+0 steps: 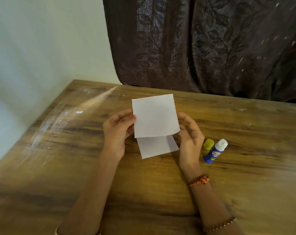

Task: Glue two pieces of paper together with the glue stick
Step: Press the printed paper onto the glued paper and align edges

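Note:
A white square of paper (155,115) is held up above the table, pinched at its left edge by my left hand (117,131) and at its right edge by my right hand (190,138). A second white paper (156,147) lies flat on the wooden table just below it, partly covered by the raised sheet. To the right lies the blue glue stick (215,152) with its white glue tip exposed, pointing away from me. Its yellow-green cap (208,144) rests beside it, off the stick.
The wooden table (76,150) has a shiny, scratched patch at the left. A pale wall stands to the left and a dark patterned curtain (203,44) hangs behind the far edge. Bracelets sit on my right wrist.

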